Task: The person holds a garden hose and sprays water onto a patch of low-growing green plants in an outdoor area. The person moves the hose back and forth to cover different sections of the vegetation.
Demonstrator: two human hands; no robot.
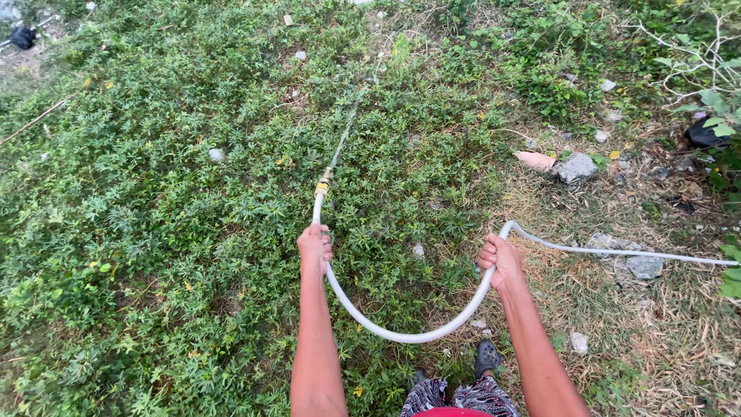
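Low green weeds cover the ground on the far left, with a pale stone lying among them up and to the left of the hose nozzle.

The left hand is closed in a fist around the white hose, fingers wrapped tight on it just below the yellow nozzle. From this fist the short end of the hose runs up and away from the person, so the nozzle points forward and slightly right. A thin stream of water leaves the nozzle along the same line, out over the weeds.

Below the left hand the hose sags in a wide U that dips toward the person's feet, its lowest part just above a dark sandal and a patterned garment.

The U rises to the right hand, whose fingers are also curled shut around the hose. Just beyond this hand the hose bends sharply and then runs long and nearly level to the right edge of view, across dry grass.

A grey rock lies just below that level stretch. A larger grey rock lies well above it, touching a pinkish stone.
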